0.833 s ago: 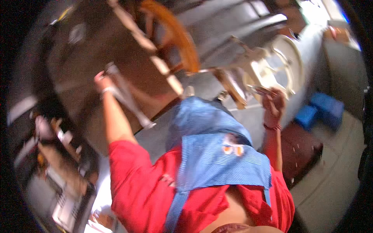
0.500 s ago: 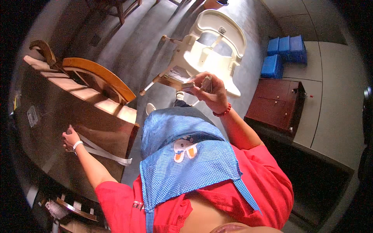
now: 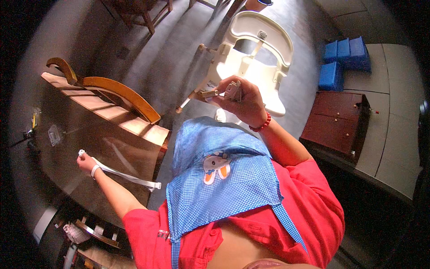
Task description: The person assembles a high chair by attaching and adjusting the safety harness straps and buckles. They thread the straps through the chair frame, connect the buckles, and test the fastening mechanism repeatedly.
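Over the dark brown table (image 3: 98, 134), my left hand (image 3: 87, 164) is closed on a white strap (image 3: 127, 177). A small white end piece, like a buckle, (image 3: 81, 153) sticks out past the fingers. The strap trails over the tabletop to a second white buckle (image 3: 156, 185) by the table's edge. My right hand (image 3: 246, 105), raised in front of a white high chair (image 3: 264, 45), grips small whitish hard pieces (image 3: 233, 91). One of them (image 3: 209, 94) pokes out beyond the fingertips; their exact kind is unclear.
A curved wooden chair back (image 3: 121, 92) stands against the table's far edge. On the tabletop lies a clear flat item (image 3: 54, 135). To the right are a dark red cabinet (image 3: 333, 121) and blue bins (image 3: 331, 76). A pinkish bundle (image 3: 75, 233) sits at lower left.
My left hand has lifted the strap, and its white end piece now shows above the fingers. The right hand keeps its pieces and has turned slightly. The whole view has shifted a little.
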{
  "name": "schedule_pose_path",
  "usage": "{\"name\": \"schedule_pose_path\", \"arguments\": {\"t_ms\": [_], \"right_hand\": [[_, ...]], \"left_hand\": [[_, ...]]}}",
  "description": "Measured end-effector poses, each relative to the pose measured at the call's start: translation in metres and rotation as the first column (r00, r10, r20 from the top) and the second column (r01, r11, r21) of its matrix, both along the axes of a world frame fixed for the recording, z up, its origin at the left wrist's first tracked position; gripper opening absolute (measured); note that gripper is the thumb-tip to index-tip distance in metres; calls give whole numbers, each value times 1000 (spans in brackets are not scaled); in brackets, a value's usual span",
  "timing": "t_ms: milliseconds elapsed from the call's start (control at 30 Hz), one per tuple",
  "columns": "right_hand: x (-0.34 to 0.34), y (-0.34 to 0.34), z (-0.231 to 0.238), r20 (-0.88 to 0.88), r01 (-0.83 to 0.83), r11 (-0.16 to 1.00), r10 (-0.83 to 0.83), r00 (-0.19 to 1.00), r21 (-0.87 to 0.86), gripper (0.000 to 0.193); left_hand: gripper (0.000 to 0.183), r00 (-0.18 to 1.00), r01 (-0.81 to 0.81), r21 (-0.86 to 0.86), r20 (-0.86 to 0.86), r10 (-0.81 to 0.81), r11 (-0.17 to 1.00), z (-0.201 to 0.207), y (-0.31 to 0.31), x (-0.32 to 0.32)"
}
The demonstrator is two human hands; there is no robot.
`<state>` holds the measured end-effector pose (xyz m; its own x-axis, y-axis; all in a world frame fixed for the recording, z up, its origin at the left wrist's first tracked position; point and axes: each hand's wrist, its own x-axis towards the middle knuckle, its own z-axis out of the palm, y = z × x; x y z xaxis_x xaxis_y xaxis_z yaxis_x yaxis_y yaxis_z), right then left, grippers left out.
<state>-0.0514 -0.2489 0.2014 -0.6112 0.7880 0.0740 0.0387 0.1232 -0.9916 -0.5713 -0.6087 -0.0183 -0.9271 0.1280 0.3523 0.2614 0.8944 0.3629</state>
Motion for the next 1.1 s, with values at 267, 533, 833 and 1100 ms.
{"name": "schedule_pose_path", "arguments": {"t_ms": [267, 533, 833, 1100], "right_hand": [[32, 26, 42, -4, 24, 994, -23, 1000, 107, 22], [58, 31, 38, -190, -167, 971, 134, 973, -172, 17], [74, 35, 40, -335, -251, 831, 84, 938, -496, 17], [85, 38, 40, -505, -394, 700, 55, 861, -595, 21]], "left_hand": [[25, 891, -237, 936, 316, -326, 260, 127, 36, 24], [21, 699, -29, 965, 207, -684, 262, 264, 123, 197], [25, 282, -24, 975, 218, -934, 220, 276, 220, 361], [41, 53, 205, 966, 152, -987, 160, 259, 268, 446]]}}
